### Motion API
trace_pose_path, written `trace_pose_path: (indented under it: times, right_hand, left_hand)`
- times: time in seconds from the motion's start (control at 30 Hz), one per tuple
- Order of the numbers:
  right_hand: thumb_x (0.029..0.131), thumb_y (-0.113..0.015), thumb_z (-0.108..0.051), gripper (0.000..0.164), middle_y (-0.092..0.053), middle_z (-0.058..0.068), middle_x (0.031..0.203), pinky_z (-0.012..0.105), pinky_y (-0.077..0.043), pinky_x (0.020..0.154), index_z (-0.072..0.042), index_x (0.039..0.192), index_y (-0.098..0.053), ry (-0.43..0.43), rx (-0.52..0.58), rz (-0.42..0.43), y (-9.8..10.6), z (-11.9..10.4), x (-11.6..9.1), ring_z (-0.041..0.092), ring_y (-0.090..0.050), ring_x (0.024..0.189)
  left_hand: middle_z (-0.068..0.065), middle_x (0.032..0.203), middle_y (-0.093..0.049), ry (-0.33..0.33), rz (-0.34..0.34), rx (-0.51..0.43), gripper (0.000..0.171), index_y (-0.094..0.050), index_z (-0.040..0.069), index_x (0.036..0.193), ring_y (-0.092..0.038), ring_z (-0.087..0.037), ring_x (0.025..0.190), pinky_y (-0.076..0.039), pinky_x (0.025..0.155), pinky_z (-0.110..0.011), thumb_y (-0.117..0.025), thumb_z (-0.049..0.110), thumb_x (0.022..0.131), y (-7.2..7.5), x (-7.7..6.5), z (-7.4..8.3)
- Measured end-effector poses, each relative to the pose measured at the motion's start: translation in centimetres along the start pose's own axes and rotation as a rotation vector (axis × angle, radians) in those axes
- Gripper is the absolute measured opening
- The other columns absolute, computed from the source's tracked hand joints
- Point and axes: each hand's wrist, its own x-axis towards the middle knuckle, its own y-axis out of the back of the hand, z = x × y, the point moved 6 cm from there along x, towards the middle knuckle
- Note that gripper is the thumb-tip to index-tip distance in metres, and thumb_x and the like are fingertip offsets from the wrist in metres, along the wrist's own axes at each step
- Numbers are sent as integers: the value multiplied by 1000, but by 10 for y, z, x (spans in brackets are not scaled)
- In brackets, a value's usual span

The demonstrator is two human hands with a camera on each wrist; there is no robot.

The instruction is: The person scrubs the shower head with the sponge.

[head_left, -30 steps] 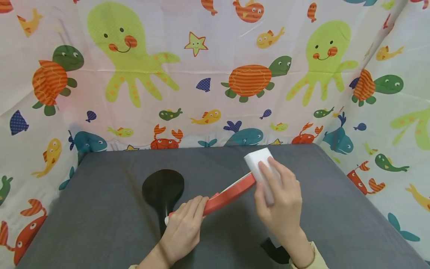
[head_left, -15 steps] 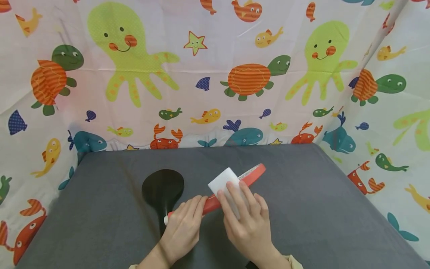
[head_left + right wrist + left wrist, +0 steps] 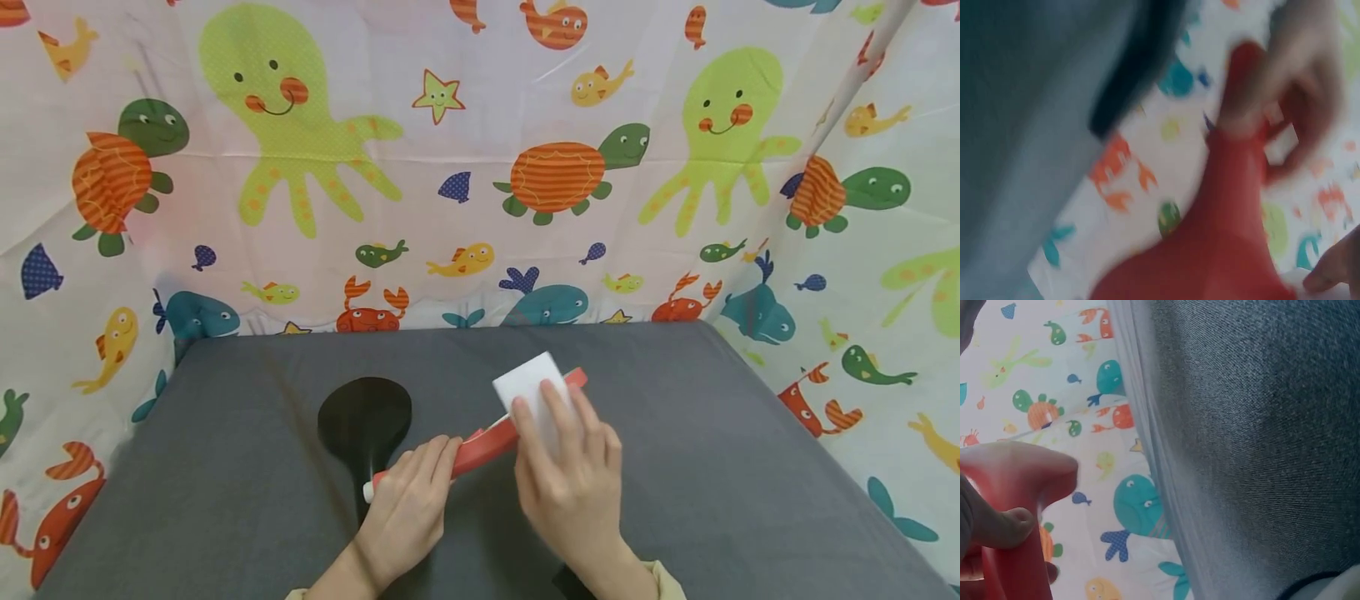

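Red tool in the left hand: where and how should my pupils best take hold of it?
I'd grip the red tool round its narrow handle, coming from the person's side, as the left hand does. The right wrist view shows it widening away from that grip, so the broad end looks harder to wrap; there the right hand also holds a white block.

Screened-off | room type unclear | sea-creature cloth [image 3: 480, 125] | grey table [image 3: 225, 450]
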Motion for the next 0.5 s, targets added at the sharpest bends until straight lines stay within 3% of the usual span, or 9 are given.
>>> trace_pose_path:
  times: [0.13, 0.27, 0.4, 0.5]
  right_hand:
    - [83, -44, -8, 34, -60, 18, 117, 47, -36, 71, -6, 106, -69, 115, 13, -24, -9, -24, -11, 39, -55, 103]
    - [81, -44, -9, 34, -61, 17, 116, 47, -35, 72, -6, 104, -69, 134, 34, -11, -10, -21, -12, 38, -56, 103]
    - [82, -47, -13, 32, -60, 20, 113, 49, -35, 69, -7, 105, -69, 46, 49, 63, -2, 6, 0, 42, -54, 100]
    - [84, -49, -19, 34, -59, 21, 115, 50, -37, 68, -8, 110, -67, -102, 86, 52, -3, 38, 3, 42, -53, 101]
  left_hand:
    - [-15, 97, -60, -1, -27, -8, 42, -60, -7, 107, -60, -25, 79, -52, 63, -34, -24, 2, 86, -2, -1, 1]
    - [-15, 96, -60, -14, -28, 1, 43, -60, -8, 107, -60, -25, 78, -51, 62, -33, -25, -1, 82, -2, -1, 3]
    - [-15, 95, -60, -27, 3, 22, 44, -60, -7, 108, -59, -24, 75, -49, 61, -32, -22, 3, 88, 1, 1, 4]
    - [-14, 95, -60, -33, 13, 26, 43, -60, -7, 109, -58, -24, 74, -49, 61, -32, -23, 4, 90, 2, 2, 4]
